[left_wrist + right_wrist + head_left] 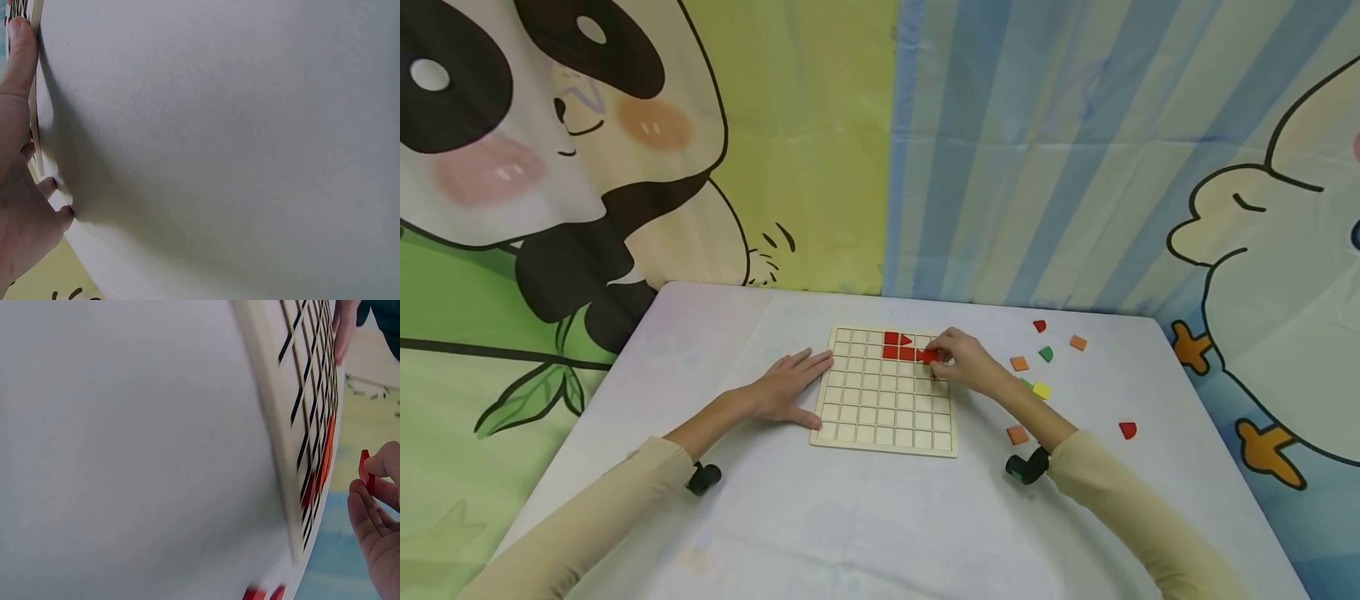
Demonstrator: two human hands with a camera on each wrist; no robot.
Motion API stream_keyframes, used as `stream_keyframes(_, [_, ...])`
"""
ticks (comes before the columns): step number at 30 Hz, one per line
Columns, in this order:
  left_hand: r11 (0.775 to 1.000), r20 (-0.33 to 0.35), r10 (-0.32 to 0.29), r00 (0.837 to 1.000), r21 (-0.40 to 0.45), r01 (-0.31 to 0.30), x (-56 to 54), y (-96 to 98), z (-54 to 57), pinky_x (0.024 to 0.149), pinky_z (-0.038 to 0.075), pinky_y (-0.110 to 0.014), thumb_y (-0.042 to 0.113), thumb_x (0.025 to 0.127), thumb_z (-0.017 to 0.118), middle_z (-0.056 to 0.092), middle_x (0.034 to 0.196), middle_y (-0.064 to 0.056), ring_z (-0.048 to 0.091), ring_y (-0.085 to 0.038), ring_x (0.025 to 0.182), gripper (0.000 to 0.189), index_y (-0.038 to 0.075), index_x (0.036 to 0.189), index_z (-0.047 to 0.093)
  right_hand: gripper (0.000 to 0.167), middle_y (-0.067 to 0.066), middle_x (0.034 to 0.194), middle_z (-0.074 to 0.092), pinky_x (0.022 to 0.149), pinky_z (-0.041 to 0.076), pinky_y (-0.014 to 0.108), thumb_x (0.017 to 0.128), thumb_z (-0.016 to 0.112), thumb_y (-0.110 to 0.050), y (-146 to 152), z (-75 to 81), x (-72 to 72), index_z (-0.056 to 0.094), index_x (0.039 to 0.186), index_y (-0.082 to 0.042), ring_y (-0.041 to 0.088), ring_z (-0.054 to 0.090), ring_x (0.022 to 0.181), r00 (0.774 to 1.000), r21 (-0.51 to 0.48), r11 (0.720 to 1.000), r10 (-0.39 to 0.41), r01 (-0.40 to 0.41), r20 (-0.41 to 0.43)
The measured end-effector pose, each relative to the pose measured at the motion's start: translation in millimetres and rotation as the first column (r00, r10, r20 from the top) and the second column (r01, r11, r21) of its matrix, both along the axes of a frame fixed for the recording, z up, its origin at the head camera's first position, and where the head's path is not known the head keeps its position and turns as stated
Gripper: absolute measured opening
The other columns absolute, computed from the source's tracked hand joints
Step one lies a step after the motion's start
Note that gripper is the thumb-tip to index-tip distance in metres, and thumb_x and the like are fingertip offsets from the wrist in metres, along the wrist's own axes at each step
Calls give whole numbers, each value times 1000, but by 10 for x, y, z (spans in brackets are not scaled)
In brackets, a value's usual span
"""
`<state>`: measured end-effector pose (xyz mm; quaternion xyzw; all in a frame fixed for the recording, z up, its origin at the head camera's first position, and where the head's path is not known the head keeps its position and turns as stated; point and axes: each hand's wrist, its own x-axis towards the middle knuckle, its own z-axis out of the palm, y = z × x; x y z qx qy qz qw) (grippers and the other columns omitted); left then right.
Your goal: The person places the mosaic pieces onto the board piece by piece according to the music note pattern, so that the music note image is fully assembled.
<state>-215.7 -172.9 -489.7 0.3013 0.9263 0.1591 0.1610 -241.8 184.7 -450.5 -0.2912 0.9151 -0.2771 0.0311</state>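
Observation:
A light wooden board (pixel 867 414) with a grid of square cells lies on the table. Several red pieces (pixel 891 352), squares and a pointed one among them, sit in cells near its far edge. My left hand (pixel 784 388) has its fingers spread, with fingertips and thumb at the board's left edge. In the left wrist view the thumb (pixel 22 53) rests along the board's rim. Over the upper right of the board, my right hand (pixel 966 362) pinches a small red piece (pixel 365 469) between thumb and fingers. The right wrist view has this piece raised above the grid.
Loose pieces lie on the table (pixel 880 517) right of the board: orange squares (pixel 1078 342), a yellow square (pixel 1041 390), a green piece (pixel 1046 354) and red rounded pieces (pixel 1127 430). Some sit close to my right forearm. A printed curtain (pixel 820 150) hangs behind the table.

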Motion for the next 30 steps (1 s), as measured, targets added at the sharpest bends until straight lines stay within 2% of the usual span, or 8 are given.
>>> stream_keyframes(5, [1000, -9, -6, 1000, -1, 6, 8, 2, 5, 118, 14, -63, 69, 71, 69, 12, 165, -4, 9, -39, 151, 114, 14, 157, 17, 25, 13, 102, 63, 71, 51, 24, 89, 67, -11, -370, -22, 19, 69, 110, 2, 18, 59, 83, 996, 78, 993, 85, -83, -21])
stream_keyframes(10, [1000, -17, -6, 1000, -3, 6, 11, 10, 16, 117, 14, -63, 66, 72, 71, 13, 165, -4, 9, -40, 151, 113, 13, 156, 17, 22, 12, 99, 61, 69, 47, 21, 89, 67, -10, -586, -96, -12, 69, 108, 1, 15, 54, 78, 993, 125, 986, 114, -110, -19])
stream_keyframes(15, [1000, -3, 3, 1000, -9, -3, 16, 6, 19, 118, 12, -63, 66, 72, 71, 11, 165, -3, 8, -39, 151, 114, 13, 157, 16, 20, 9, 95, 59, 66, 45, 21, 89, 66, -10, -640, -157, -52, 69, 106, 0, 13, 51, 75, 991, 129, 984, 129, -123, -36])
stream_keyframes(23, [1000, 4, 5, 1000, -3, -5, 14, -1, 3, 119, 11, -62, 67, 71, 71, 11, 165, -3, 7, -39, 151, 115, 13, 157, 15, 26, 11, 104, 64, 71, 49, 23, 91, 66, -12, -632, -188, -80, 70, 114, 0, 15, 56, 82, 983, 139, 976, 178, -169, -51])
stream_keyframes(30, [1000, -5, -1, 1000, -5, 1, 1, -11, -19, 118, 12, -62, 69, 71, 70, 12, 165, -3, 8, -39, 151, 116, 14, 157, 16, 26, 9, 105, 64, 74, 51, 24, 91, 67, -14, -634, -196, -97, 71, 114, -1, 15, 58, 85, 979, 163, 971, 191, -178, -68])
